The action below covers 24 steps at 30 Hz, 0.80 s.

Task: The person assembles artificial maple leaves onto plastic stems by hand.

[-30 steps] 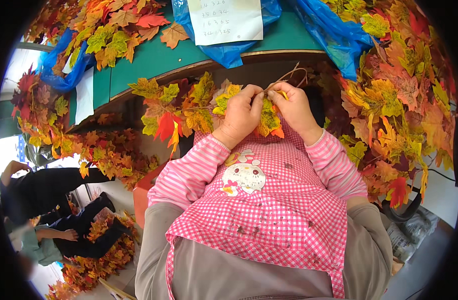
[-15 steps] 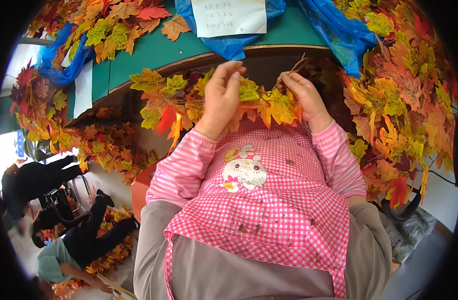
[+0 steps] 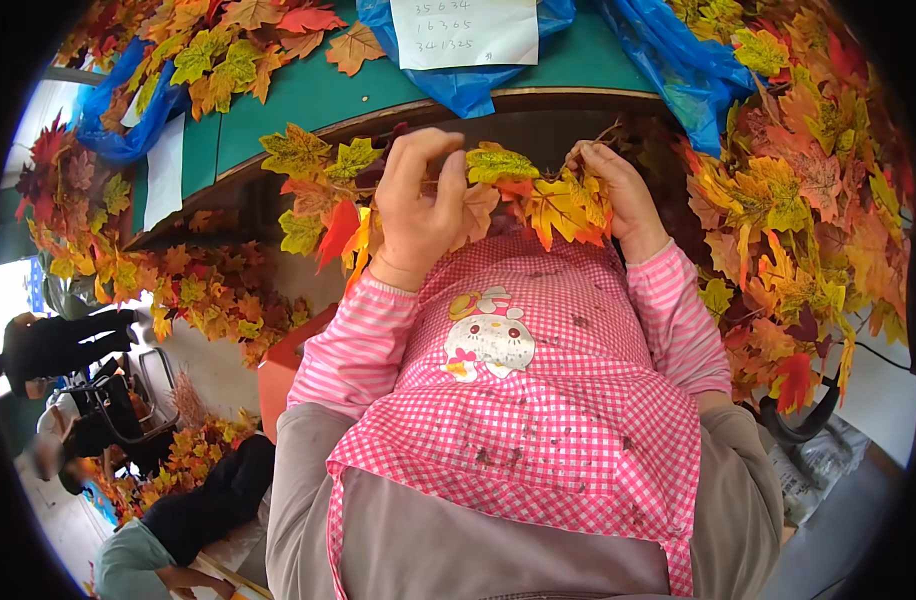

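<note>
A garland of artificial autumn leaves (image 3: 563,210) in yellow, orange and red stretches across in front of my apron, just below the table edge. My left hand (image 3: 418,205) is at its middle, fingers curled and thumb raised, around the stem among the leaves; the exact grip is partly hidden. Beyond it, more of the garland's leaves (image 3: 298,152) spread to the left. With thumb and fingers pinched, my right hand (image 3: 618,190) holds the garland's thin brown stem end (image 3: 608,132) at the right.
The green table (image 3: 298,105) bears blue plastic bags (image 3: 678,80), a white paper (image 3: 468,40) and loose leaves (image 3: 213,75). Piles of leaf garlands (image 3: 778,220) hang at the right and left. Two people (image 3: 63,345) are at the lower left, one bending (image 3: 143,555).
My left hand has moved slightly left and down along the garland, baring a yellow-green leaf. My right hand keeps its pinch. The bending person at lower left has shifted.
</note>
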Available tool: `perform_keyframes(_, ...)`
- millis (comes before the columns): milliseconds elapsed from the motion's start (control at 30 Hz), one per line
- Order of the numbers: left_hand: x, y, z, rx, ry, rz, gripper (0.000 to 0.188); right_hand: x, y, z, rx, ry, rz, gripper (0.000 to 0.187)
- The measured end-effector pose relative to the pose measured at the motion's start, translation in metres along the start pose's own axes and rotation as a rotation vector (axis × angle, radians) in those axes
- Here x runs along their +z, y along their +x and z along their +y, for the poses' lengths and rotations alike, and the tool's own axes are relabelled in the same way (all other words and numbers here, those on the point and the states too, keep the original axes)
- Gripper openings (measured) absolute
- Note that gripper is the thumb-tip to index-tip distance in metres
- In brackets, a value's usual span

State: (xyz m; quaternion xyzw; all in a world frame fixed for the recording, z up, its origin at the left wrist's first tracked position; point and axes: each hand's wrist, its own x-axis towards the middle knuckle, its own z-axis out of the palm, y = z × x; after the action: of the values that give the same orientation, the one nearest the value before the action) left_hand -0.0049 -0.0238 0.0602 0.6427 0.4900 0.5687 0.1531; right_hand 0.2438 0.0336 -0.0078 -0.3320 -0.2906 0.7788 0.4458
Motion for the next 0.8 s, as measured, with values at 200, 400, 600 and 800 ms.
perform_keyframes(200,0.006,-0.008,0.029,0.127,-0.180,-0.373,0.013,-0.015,0.004,0.004,0.171,0.342,0.153,0.021)
perform_keyframes(400,0.019,-0.019,0.015,-0.219,0.121,-0.573,0.026,-0.023,0.007,0.006,0.227,0.512,0.030,0.025)
perform_keyframes(600,0.029,-0.017,-0.014,-0.626,0.173,-0.419,0.047,-0.019,0.001,0.008,0.130,0.525,-0.104,0.030)
perform_keyframes(800,0.011,-0.003,-0.033,-1.056,-0.545,-0.101,0.060,-0.016,-0.005,0.008,0.007,0.485,-0.255,0.032)
